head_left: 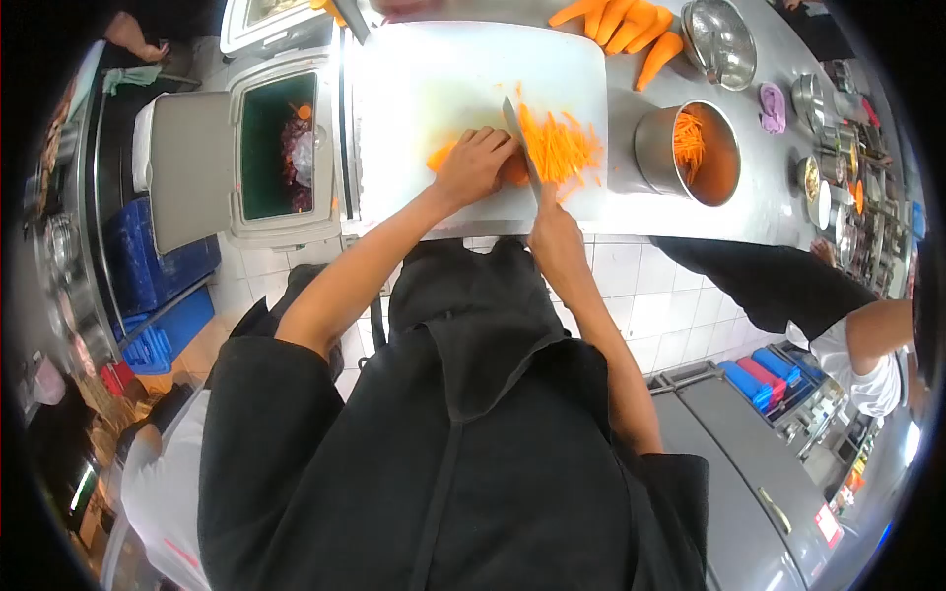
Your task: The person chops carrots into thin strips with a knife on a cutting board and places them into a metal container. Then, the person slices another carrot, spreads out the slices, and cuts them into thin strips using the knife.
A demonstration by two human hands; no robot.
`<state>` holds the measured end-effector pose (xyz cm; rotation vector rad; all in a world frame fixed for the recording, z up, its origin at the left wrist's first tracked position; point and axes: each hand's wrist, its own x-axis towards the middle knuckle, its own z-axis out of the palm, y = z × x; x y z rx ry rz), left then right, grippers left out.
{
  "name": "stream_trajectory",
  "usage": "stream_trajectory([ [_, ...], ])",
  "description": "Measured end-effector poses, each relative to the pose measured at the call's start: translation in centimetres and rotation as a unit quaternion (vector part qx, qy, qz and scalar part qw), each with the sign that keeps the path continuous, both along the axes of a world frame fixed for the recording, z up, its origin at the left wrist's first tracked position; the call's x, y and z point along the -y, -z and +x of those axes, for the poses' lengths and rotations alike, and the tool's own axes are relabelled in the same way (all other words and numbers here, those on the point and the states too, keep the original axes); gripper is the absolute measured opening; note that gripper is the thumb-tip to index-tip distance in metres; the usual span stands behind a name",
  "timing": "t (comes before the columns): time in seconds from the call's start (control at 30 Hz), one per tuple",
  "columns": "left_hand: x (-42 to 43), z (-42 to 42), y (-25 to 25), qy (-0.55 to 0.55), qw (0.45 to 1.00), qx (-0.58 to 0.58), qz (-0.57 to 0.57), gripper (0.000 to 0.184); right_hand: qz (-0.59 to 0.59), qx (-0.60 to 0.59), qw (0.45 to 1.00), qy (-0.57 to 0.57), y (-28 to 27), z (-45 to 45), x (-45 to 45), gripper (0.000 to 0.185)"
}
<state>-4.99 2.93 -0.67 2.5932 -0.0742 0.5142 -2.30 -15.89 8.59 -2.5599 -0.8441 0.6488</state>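
My left hand (pixel 477 165) presses down on a carrot (pixel 441 155) on the white cutting board (pixel 424 79), its fingers curled over the top. Part of the carrot is hidden beneath the fingers. In my right hand (pixel 558 239) is the handle of a kitchen knife (pixel 519 138), whose blade stands right beside the left fingertips. To the right of the blade lies a loose heap of shredded carrot (pixel 562 148). A steel pot (pixel 655 143) with more carrot shreds inside stands to the right of the board.
Several peeled carrots (pixel 631 28) lie behind the board, near steel bowls (pixel 719 44). An open bin (pixel 236 212) with scraps stands left of the board. A purple cloth (pixel 773 108) rests on the steel counter. Other people (pixel 877 345) are at the right and lower left.
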Motion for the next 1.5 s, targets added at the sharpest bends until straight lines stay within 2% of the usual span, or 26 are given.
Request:
stream_trajectory([
  [0.03,-0.2,0.5,-0.1,-0.004,1.000,0.007,0.010,0.040,0.015,0.032,0.999,-0.017,0.3,0.9,-0.9,0.036],
  [0.1,0.2,0.0,0.0,-0.001,1.000,-0.004,0.008,0.039,0.016,0.019,1.000,-0.010,-1.4,0.9,-0.8,0.039],
  [0.17,-0.2,0.9,-0.1,-0.009,1.000,-0.003,0.011,0.038,-0.023,-0.041,0.999,-0.001,-4.1,0.8,-0.9,0.039],
  [0.23,0.0,0.5,-0.3,-0.005,1.000,0.011,-0.002,0.039,0.011,-0.008,1.000,0.001,-2.2,-0.2,0.4,0.045],
  [0.3,-0.5,0.6,-0.4,-0.002,1.000,0.007,0.005,0.039,0.047,0.020,0.999,-0.002,1.0,-0.1,0.7,0.038],
  [0.37,-0.5,0.6,-0.4,0.000,1.000,0.007,0.013,0.039,0.049,0.027,0.998,-0.019,1.0,1.5,-0.5,0.037],
  [0.43,-0.3,0.5,-0.6,-0.003,1.000,0.003,-0.007,0.031,0.051,0.034,0.998,-0.023,-1.0,1.3,-0.5,0.036],
  [0.5,-0.4,0.7,-0.6,0.002,1.000,0.020,-0.006,0.035,0.012,-0.015,1.000,-0.012,-3.7,0.4,0.2,0.046],
  [0.57,-0.4,0.7,-0.3,0.003,1.000,0.029,-0.011,0.039,0.023,0.001,1.000,-0.016,-1.1,0.0,0.8,0.044],
  [0.67,-0.5,0.7,-0.5,-0.007,1.000,0.017,-0.003,0.035,0.037,0.025,0.999,-0.029,1.0,0.5,0.1,0.038],
  [0.73,-0.5,0.8,-1.4,-0.011,1.000,-0.006,-0.026,0.018,0.027,0.037,0.999,-0.026,1.1,0.4,0.0,0.038],
  [0.83,-1.2,0.6,-2.8,0.000,1.000,0.009,-0.023,0.016,0.031,0.025,0.999,-0.027,0.7,0.5,-0.1,0.037],
  [0.97,-1.6,0.4,-1.0,0.025,1.000,0.006,-0.006,0.020,0.030,0.032,0.999,-0.032,0.4,0.7,-0.4,0.038],
  [1.03,-1.5,0.2,-1.0,0.029,1.000,0.008,-0.007,0.027,-0.013,-0.017,0.999,-0.031,-2.5,0.3,-0.5,0.036],
  [1.13,-1.4,0.0,-0.7,0.030,0.999,0.022,-0.002,0.033,0.006,0.003,0.999,-0.036,-4.3,-0.9,0.4,0.037],
  [1.2,-1.7,0.4,-0.5,0.025,1.000,0.015,0.007,0.033,0.027,0.026,0.999,-0.032,-0.1,-0.3,0.2,0.038],
  [1.27,-1.5,0.1,-0.6,0.027,1.000,0.009,0.001,0.033,0.039,0.042,0.998,-0.030,1.7,0.3,-0.1,0.039],
  [1.37,-1.5,0.0,-1.0,0.024,1.000,0.003,0.000,0.033,0.030,0.045,0.998,-0.032,-0.3,0.9,-1.2,0.042],
  [1.43,-1.6,0.4,-0.8,0.022,1.000,0.021,0.005,0.034,0.005,-0.016,1.000,-0.017,-3.3,0.2,-0.9,0.041],
  [1.5,-1.5,0.2,-0.4,0.015,1.000,0.028,0.002,0.035,0.015,-0.001,1.000,-0.018,-2.2,-0.3,-0.3,0.042],
])
